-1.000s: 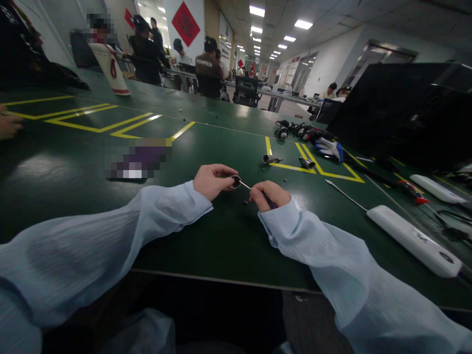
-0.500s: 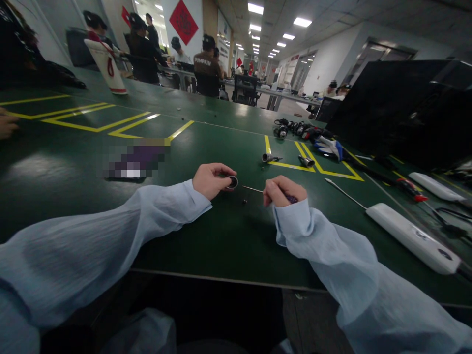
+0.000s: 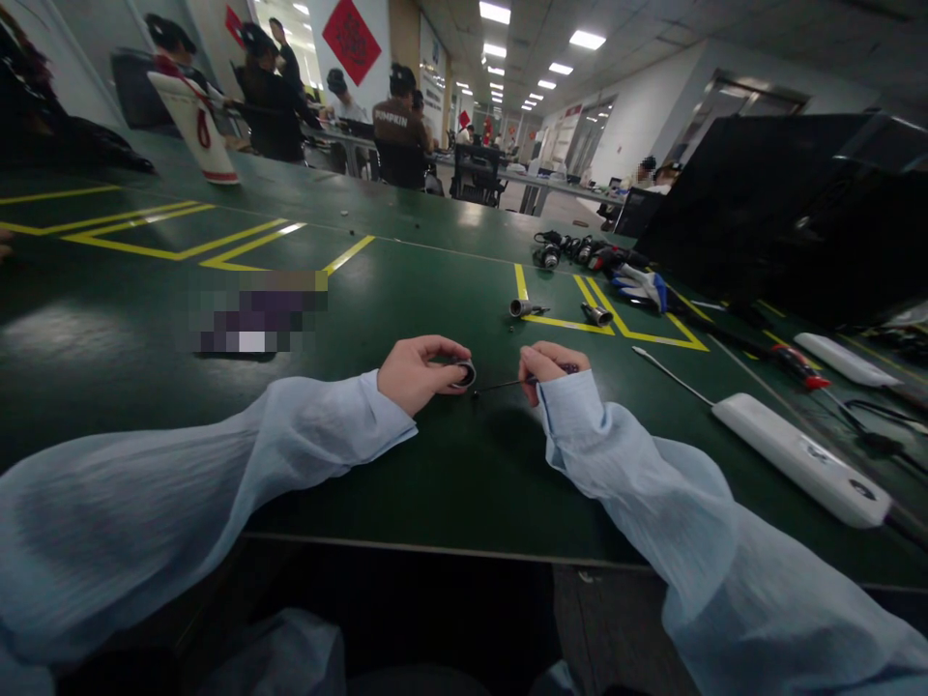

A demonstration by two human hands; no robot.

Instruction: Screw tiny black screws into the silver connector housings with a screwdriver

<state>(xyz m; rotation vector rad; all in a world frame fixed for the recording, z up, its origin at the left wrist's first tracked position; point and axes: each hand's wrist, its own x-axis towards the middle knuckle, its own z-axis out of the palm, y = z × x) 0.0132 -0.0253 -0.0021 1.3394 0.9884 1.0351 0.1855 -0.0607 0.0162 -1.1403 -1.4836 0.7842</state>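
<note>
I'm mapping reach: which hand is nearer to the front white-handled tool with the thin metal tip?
Right. The right hand sits left of the white-handled tool, clear of its tip; the left hand is farther left.

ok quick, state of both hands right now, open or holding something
Left hand: closed, holding a hollow round metal part.
Right hand: closed, holding a thin-shafted tool.

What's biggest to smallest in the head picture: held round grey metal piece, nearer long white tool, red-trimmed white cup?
1. Nearer long white tool
2. Red-trimmed white cup
3. Round grey metal piece in the left hand
</note>
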